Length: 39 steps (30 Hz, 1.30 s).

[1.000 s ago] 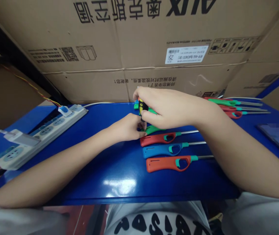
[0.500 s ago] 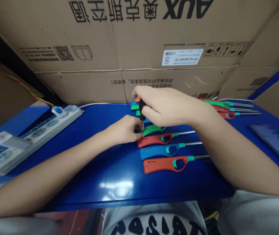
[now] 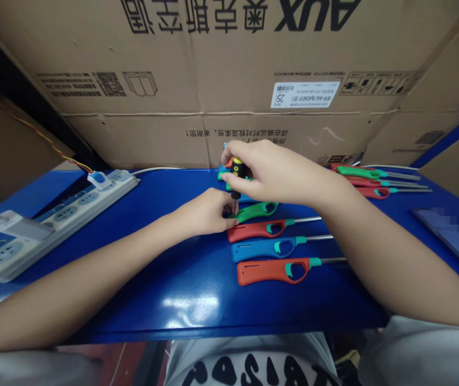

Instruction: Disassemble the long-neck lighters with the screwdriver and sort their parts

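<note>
My right hand (image 3: 264,170) grips a black and yellow screwdriver (image 3: 236,172), held upright with its shaft pointing down. The screwdriver's tip meets the butt end of a green gas lighter (image 3: 252,213). At that same end, my left hand (image 3: 210,212) pinches the lighter, its fingertips close round the shaft. Nearer to me lie a red lighter (image 3: 249,231), a blue lighter (image 3: 257,250) and an orange lighter (image 3: 259,272), side by side with metal tubes to the right. Beyond the green one, more lighters are partly hidden by my right hand.
Several more lighters (image 3: 368,182) lie stacked at the back right. A smartphone (image 3: 446,236) rests on the blue table (image 3: 173,284) at the right. At the left is a white power strip (image 3: 68,222) with plugs in it. A large cardboard box (image 3: 165,102) stands behind.
My right fingers have loosened and shifted on the screwdriver's handle, so more of its black and yellow grip shows. My left hand stays on the green lighter. The view has shifted slightly.
</note>
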Motion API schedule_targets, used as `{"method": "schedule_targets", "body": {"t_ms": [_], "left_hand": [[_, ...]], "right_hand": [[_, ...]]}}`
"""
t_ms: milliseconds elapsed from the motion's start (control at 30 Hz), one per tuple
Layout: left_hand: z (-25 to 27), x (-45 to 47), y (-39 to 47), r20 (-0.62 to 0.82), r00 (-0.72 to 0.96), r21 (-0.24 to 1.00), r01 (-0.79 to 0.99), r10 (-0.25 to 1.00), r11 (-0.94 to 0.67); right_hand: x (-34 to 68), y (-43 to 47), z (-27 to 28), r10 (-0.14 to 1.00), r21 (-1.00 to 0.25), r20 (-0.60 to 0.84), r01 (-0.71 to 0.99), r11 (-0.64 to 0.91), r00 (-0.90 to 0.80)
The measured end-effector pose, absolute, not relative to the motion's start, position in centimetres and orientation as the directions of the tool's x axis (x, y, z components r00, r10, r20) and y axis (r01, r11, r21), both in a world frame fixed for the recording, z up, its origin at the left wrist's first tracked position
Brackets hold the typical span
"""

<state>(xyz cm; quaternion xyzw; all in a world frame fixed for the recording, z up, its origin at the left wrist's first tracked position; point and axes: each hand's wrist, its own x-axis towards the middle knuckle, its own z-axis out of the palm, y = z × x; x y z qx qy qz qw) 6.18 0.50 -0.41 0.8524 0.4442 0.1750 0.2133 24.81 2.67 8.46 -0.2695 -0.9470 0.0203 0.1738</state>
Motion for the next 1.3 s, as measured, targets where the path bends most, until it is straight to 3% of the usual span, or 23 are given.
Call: {"method": "schedule_targets", "body": {"t_ms": [133,233,300,400,500,567,633,833,1000,1167,1300], "left_hand": [[-0.1,6.1,0.4,0.09,0.553,0.498,0.695,0.828,-0.519],[0.2,6.0,0.5,0.07,0.553,0.486,0.708,0.83,-0.513],[0.2,5.9,0.6,0.066,0.569,0.487,0.698,0.819,-0.525],[0.0,5.7,1.0,0.076,0.603,0.486,0.673,0.794,-0.558],[0.0,5.4,1.4,0.09,0.657,0.439,0.648,0.748,-0.622],[0.2,5.3,1.6,0.091,0.706,0.376,0.629,0.703,-0.68],[0.5,5.3,1.7,0.086,0.749,0.279,0.615,0.657,-0.738],[0.6,5.8,1.6,0.01,0.829,-0.174,0.552,0.559,-0.815],[-0.2,5.9,2.1,-0.009,0.853,-0.21,0.509,0.522,-0.835],[-0.2,6.1,2.1,0.008,0.825,-0.177,0.557,0.565,-0.811],[0.0,6.4,1.8,0.002,0.8,-0.276,0.577,0.599,-0.769]], "right_hand": [[25.1,2.5,9.6,0.535,-0.283,0.528,0.457,0.843,-0.66],[26.3,2.2,10.2,0.526,-0.247,0.614,0.49,0.836,-0.588],[27.3,2.1,9.7,0.52,-0.206,0.54,0.495,0.844,-0.662],[29.2,2.0,7.4,0.505,-0.22,0.289,0.457,0.862,-0.813],[31.3,1.9,5.0,0.465,-0.342,0.001,0.436,0.832,-0.885],[32.6,1.8,4.0,0.443,-0.425,-0.08,0.433,0.795,-0.893],[33.5,1.7,3.4,0.458,-0.453,-0.082,0.443,0.774,-0.885],[34.1,2.0,2.0,0.544,-0.349,-0.081,0.535,0.77,-0.835],[34.2,2.2,1.7,0.478,-0.439,-0.114,0.476,0.762,-0.871],[34.5,1.9,2.1,0.445,-0.443,-0.128,0.452,0.774,-0.887],[34.7,1.8,2.3,0.455,-0.43,-0.13,0.464,0.774,-0.881]]}}
